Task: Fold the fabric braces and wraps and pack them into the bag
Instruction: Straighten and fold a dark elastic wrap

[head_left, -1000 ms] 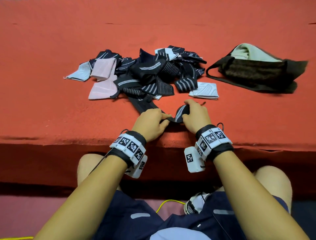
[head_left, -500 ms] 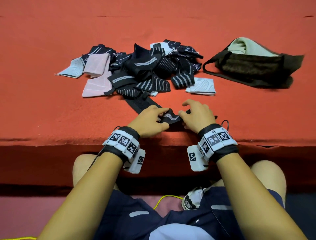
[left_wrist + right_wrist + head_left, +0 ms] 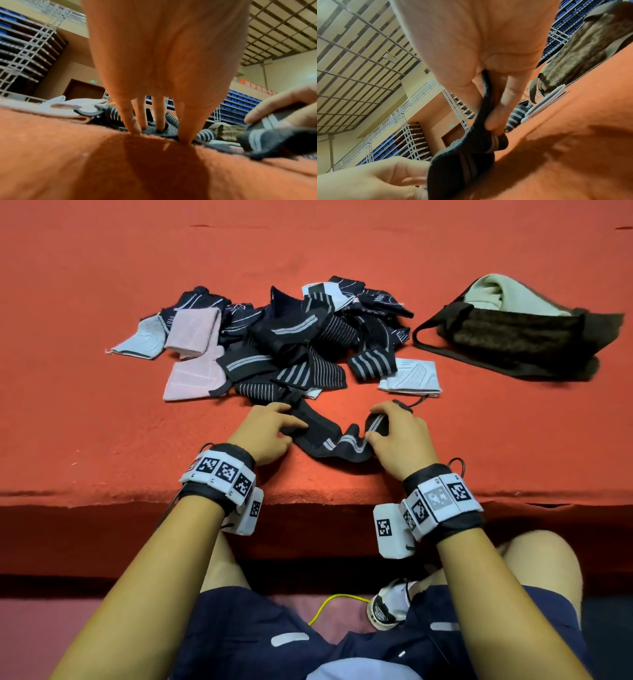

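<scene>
A long black knit wrap (image 3: 329, 436) with grey stripes lay rumpled near the front edge of the fuzzy orange table cover (image 3: 102, 412). The left hand (image 3: 265, 433) pressed straight, slightly spread fingers onto its left end. The right hand (image 3: 399, 433) pinched the rolled right end between thumb and fingers. A heap of braces (image 3: 284, 344) sat at twelve o'clock, a floppy brown bag (image 3: 520, 337) at two.

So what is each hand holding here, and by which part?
The right hand pinches the rolled end of the long black grey-striped fabric wrap. The left hand presses straight fingers on its flat middle stretch, gripping nothing.
</scene>
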Available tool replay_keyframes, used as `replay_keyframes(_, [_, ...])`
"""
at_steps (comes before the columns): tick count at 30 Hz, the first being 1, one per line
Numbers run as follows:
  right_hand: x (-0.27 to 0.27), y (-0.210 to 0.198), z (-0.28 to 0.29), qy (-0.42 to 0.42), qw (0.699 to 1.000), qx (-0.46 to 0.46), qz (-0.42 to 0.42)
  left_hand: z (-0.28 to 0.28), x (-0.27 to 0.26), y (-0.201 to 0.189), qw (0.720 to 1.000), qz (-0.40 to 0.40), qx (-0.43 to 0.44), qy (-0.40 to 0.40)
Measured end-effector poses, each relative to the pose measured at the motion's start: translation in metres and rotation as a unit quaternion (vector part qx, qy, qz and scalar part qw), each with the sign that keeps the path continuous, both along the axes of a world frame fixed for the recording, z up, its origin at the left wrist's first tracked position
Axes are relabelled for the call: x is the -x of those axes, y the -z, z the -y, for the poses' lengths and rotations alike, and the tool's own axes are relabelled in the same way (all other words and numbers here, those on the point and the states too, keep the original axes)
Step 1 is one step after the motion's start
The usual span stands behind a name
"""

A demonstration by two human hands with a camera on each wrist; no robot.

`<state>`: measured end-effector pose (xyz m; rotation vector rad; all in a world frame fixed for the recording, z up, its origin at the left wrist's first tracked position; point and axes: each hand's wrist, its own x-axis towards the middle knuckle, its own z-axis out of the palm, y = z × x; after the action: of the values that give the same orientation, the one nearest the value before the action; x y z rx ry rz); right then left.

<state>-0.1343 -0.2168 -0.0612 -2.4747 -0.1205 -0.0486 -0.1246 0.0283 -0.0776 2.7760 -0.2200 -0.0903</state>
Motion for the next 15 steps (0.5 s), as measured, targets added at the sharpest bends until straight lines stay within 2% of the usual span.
replay_keyframes(4, [-0.014, -0.005, 0.001, 0.009, 0.999, -0.039, 0.033, 0.002, -0.003, 0.002, 0.998, 0.055, 0.019, 0.028])
replay_keyframes(7, [-0.029, -0.005, 0.011, 0.031, 0.997, -0.053, 0.046, 0.005, -0.003, -0.003, 0.998, 0.057, 0.027, 0.019])
replay_keyframes(9, [-0.039, 0.0, 0.021, 0.032, 0.999, -0.03, 0.015, 0.004, -0.001, -0.006, 0.999, 0.046, 0.019, 0.013])
replay_keyframes(13, [-0.045, 0.012, 0.039, -0.008, 0.989, 0.099, -0.111, 0.004, 0.003, -0.013, 0.999, 0.041, 0.02, 0.022])
replay_keyframes(15, [-0.041, 0.01, 0.042, -0.024, 0.986, 0.109, -0.126, 0.008, 0.005, -0.014, 0.998, 0.048, 0.037, 0.023])
